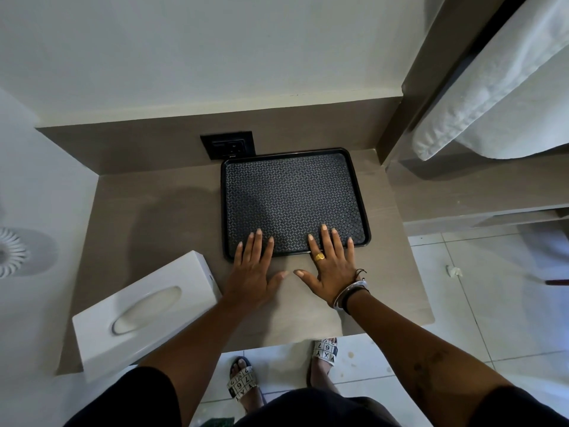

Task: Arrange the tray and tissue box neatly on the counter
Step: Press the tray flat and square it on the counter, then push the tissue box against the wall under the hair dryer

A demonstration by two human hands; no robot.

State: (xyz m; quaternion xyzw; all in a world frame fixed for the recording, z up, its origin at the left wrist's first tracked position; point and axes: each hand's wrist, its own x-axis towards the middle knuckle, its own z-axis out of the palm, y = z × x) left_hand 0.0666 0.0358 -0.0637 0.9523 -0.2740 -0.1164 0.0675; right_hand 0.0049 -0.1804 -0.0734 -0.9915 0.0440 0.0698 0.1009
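Observation:
A black rectangular tray point(292, 198) with a patterned inner surface lies flat on the grey-brown counter point(154, 217), its far edge near the back wall. My left hand point(252, 269) and my right hand point(331, 266) rest flat with fingers spread, fingertips over the tray's near rim, palms on the counter. Neither hand holds anything. A white tissue box point(144, 312) with an oval slot sits askew at the counter's front left corner, just left of my left forearm.
A black wall socket point(228, 146) sits behind the tray's far left corner. A white towel point(492, 87) hangs at the upper right. Tiled floor point(480, 303) and my sandalled feet show below the counter's front edge. A white wall bounds the left.

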